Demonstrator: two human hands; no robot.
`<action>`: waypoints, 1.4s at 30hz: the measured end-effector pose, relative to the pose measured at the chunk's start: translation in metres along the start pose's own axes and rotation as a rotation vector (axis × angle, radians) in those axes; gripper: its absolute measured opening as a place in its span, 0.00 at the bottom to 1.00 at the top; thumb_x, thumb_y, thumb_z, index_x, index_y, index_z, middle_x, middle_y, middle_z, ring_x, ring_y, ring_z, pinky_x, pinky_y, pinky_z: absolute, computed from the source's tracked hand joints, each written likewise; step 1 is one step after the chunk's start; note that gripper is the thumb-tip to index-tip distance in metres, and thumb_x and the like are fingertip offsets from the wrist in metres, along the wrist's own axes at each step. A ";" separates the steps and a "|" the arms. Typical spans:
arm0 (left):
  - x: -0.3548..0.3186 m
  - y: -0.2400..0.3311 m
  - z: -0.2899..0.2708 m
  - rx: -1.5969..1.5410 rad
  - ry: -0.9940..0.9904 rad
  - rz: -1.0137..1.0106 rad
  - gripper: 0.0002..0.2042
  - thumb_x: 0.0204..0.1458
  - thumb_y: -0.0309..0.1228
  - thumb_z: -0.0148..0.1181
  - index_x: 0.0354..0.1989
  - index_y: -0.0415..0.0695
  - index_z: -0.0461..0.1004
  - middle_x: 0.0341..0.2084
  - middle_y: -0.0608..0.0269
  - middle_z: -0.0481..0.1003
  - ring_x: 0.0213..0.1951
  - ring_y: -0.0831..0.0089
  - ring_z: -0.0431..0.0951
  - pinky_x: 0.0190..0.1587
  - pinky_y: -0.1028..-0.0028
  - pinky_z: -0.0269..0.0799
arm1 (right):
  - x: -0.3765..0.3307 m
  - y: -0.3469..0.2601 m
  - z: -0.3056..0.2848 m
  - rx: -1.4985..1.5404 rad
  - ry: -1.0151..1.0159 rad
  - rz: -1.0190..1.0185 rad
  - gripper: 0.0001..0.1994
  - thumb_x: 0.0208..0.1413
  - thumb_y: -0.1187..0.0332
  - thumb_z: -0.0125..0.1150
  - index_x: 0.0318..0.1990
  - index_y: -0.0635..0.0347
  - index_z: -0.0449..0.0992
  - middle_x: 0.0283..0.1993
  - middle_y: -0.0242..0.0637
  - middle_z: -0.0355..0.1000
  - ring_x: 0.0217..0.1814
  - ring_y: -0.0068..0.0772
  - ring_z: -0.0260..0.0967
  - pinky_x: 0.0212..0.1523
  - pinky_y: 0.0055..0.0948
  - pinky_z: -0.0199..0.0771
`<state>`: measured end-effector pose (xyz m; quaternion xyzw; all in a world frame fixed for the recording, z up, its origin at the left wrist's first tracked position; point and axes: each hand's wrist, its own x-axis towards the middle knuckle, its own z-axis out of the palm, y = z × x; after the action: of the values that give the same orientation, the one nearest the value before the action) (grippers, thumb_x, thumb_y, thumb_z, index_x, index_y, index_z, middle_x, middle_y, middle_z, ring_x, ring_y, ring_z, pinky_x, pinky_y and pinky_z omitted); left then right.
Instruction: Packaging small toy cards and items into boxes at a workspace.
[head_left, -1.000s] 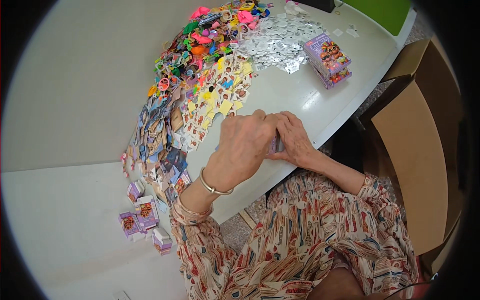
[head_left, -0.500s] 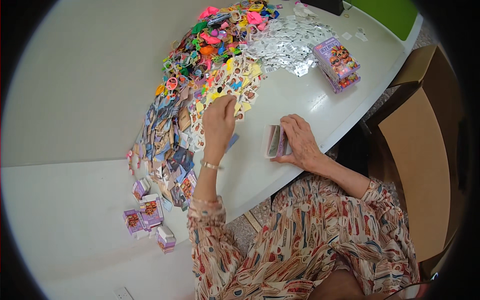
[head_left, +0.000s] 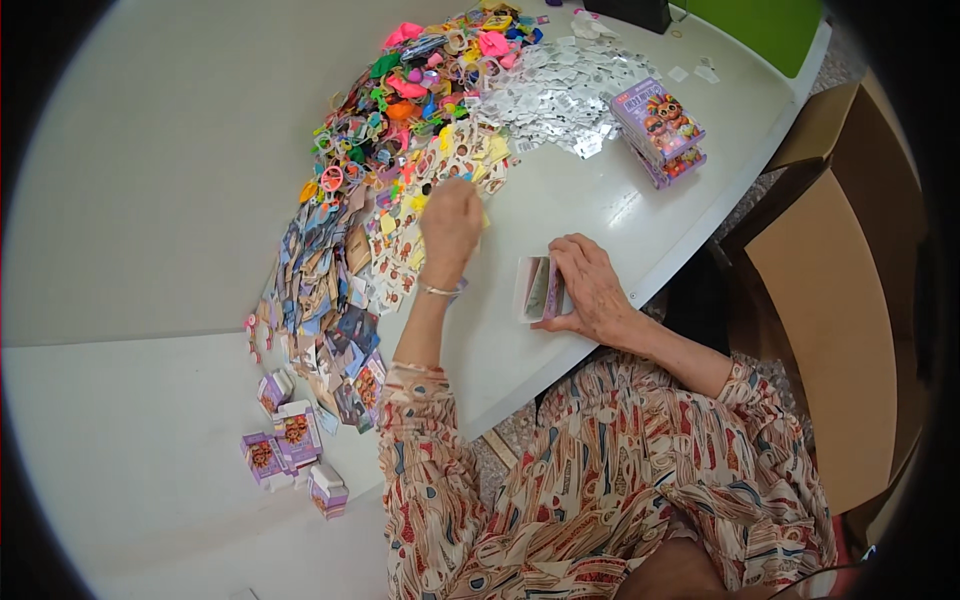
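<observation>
My right hand [head_left: 592,290] grips a small purple-and-white carton [head_left: 552,290], which stands on the white table with its top open toward me. Thin flat pieces show inside the carton. To its left, my left hand [head_left: 452,225] hovers at the near edge of a spread of small sticker cards [head_left: 400,245] in white and yellow. The fingers of that hand are curled in and mostly turned from view, so anything pinched in them is hidden.
Colourful plastic trinkets [head_left: 405,85] are heaped at the back, beside silvery-white packets [head_left: 570,90]. Folded paper pieces [head_left: 310,260] lie at left, above several small purple boxes [head_left: 296,430]. Stacked purple boxes [head_left: 658,122] stand at right, near a large cardboard box [head_left: 830,330].
My left hand has drawn slightly right, off the sticker cards and toward the carton. My right hand keeps its hold on the carton. The whole view has shifted a little.
</observation>
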<state>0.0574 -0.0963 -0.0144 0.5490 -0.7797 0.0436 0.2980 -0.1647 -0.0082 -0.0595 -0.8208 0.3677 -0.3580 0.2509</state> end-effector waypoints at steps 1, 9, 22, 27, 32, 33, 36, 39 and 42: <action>-0.001 -0.004 -0.011 -0.099 0.100 0.012 0.06 0.49 0.23 0.57 0.35 0.37 0.77 0.30 0.53 0.78 0.28 0.66 0.78 0.32 0.72 0.73 | 0.000 -0.001 0.000 -0.002 -0.009 0.002 0.46 0.27 0.55 0.78 0.55 0.63 0.59 0.57 0.45 0.59 0.63 0.54 0.53 0.62 0.47 0.54; -0.023 0.106 -0.103 -0.693 -0.094 -0.491 0.07 0.55 0.24 0.59 0.39 0.34 0.77 0.28 0.64 0.77 0.28 0.81 0.75 0.30 0.82 0.74 | -0.001 0.003 -0.002 -0.035 -0.004 0.023 0.44 0.28 0.52 0.76 0.52 0.65 0.60 0.55 0.45 0.58 0.62 0.51 0.52 0.61 0.45 0.55; -0.045 0.133 -0.090 -0.371 -0.098 -0.324 0.05 0.49 0.19 0.59 0.34 0.37 0.74 0.23 0.59 0.75 0.21 0.75 0.73 0.25 0.78 0.68 | -0.003 -0.002 -0.003 0.012 0.017 0.022 0.45 0.26 0.56 0.78 0.54 0.61 0.58 0.56 0.45 0.58 0.64 0.55 0.52 0.61 0.46 0.55; -0.043 0.135 -0.087 -0.411 -0.114 -0.305 0.06 0.46 0.18 0.60 0.33 0.38 0.74 0.26 0.59 0.74 0.24 0.73 0.74 0.27 0.77 0.69 | -0.005 0.001 -0.002 -0.008 0.013 0.040 0.46 0.26 0.56 0.78 0.54 0.61 0.58 0.57 0.45 0.57 0.64 0.56 0.52 0.61 0.47 0.55; -0.051 0.139 -0.076 -0.361 -0.038 -0.263 0.07 0.44 0.18 0.61 0.32 0.38 0.74 0.31 0.59 0.74 0.29 0.68 0.75 0.30 0.73 0.71 | -0.002 0.000 -0.002 -0.042 0.037 0.007 0.44 0.26 0.53 0.78 0.52 0.64 0.60 0.55 0.45 0.59 0.62 0.51 0.53 0.61 0.45 0.56; -0.052 0.137 -0.074 -0.339 -0.002 -0.241 0.07 0.43 0.17 0.61 0.32 0.38 0.74 0.32 0.59 0.73 0.30 0.66 0.76 0.31 0.72 0.71 | -0.001 0.000 -0.002 -0.043 0.035 0.009 0.44 0.26 0.54 0.78 0.52 0.64 0.60 0.55 0.45 0.59 0.62 0.51 0.53 0.61 0.45 0.56; -0.050 0.140 -0.073 -0.306 0.054 -0.182 0.08 0.42 0.17 0.61 0.33 0.38 0.74 0.33 0.58 0.73 0.32 0.64 0.76 0.33 0.71 0.71 | 0.000 0.000 -0.003 -0.041 0.035 0.009 0.45 0.26 0.54 0.78 0.52 0.64 0.60 0.55 0.45 0.59 0.62 0.51 0.53 0.61 0.45 0.56; -0.053 0.141 -0.071 -0.302 0.060 -0.171 0.08 0.42 0.16 0.61 0.33 0.37 0.74 0.34 0.57 0.73 0.33 0.63 0.76 0.34 0.71 0.71 | -0.001 0.000 -0.002 -0.042 0.038 0.010 0.45 0.26 0.55 0.78 0.53 0.64 0.60 0.55 0.45 0.59 0.62 0.51 0.53 0.61 0.45 0.56; -0.058 0.143 -0.071 -0.326 0.034 -0.238 0.08 0.43 0.16 0.60 0.33 0.37 0.73 0.34 0.57 0.73 0.33 0.64 0.75 0.35 0.72 0.72 | -0.003 0.000 -0.002 -0.040 0.037 0.013 0.45 0.26 0.55 0.78 0.53 0.64 0.60 0.55 0.45 0.59 0.62 0.51 0.53 0.61 0.45 0.56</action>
<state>-0.0261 0.0357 0.0511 0.5810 -0.7007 -0.1095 0.3994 -0.1675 -0.0066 -0.0597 -0.8166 0.3844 -0.3640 0.2300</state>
